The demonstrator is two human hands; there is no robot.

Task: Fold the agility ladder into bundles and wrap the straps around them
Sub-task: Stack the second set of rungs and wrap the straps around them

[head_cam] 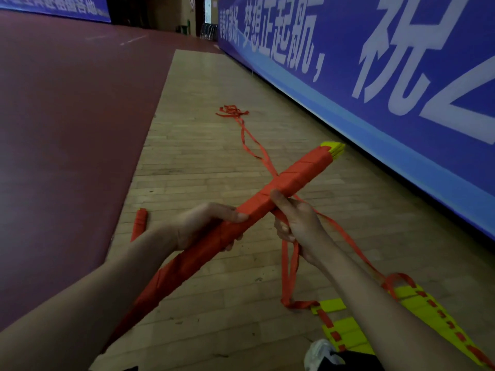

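— Head view: where's the bundle?
— The strap-wrapped bundle (281, 180) is slanted above the wooden floor (214, 162), with the left grip (206, 226) curled round its middle.
— And the right grip (297, 223)?
— It pinches the bundle and the loose strap (295, 261). The unfolded ladder (417, 306) lies at the floor's near right.

Wooden floor (214, 162) with loose orange straps (231, 113), yellow ladder rungs (345, 333), one wrapped bundle (140, 219)

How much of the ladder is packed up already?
One wrapped bundle already lies on the floor. The left hand grips a second bundle, mostly covered in orange strap, while the right hand holds the loose strap. Yellow rungs lie unfolded nearby, so more folding remains.
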